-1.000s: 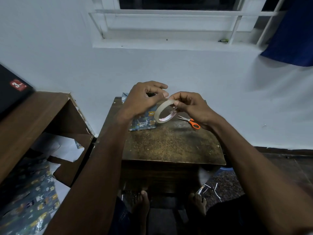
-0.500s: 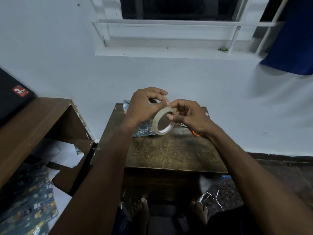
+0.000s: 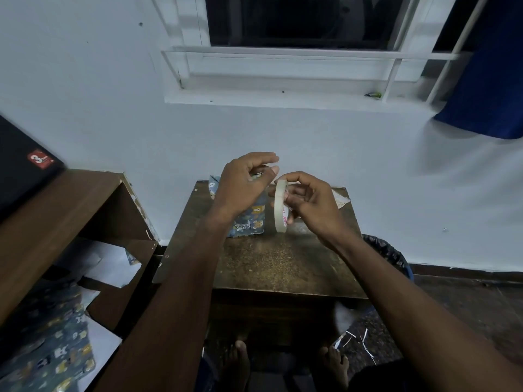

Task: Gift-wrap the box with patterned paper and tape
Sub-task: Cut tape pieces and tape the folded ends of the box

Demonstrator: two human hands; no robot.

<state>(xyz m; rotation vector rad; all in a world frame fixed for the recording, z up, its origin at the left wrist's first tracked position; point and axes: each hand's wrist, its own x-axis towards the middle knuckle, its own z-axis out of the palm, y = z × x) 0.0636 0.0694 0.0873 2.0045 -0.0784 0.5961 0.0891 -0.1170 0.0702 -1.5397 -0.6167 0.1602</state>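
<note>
The right hand [image 3: 310, 205] grips the tape roll [image 3: 280, 206]; its pink print is unreadable. The left hand [image 3: 243, 183], fingers curled, holds nothing visible, above the wrapped box [image 3: 249, 222].

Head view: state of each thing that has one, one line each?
tape roll: held on edge above the table, in the right hand
right hand: grips the roll
left hand: fingers curled at the roll's top edge; any tape end pinched is too small to tell
wrapped box: on the table, covered in patterned paper
window: dark
</note>
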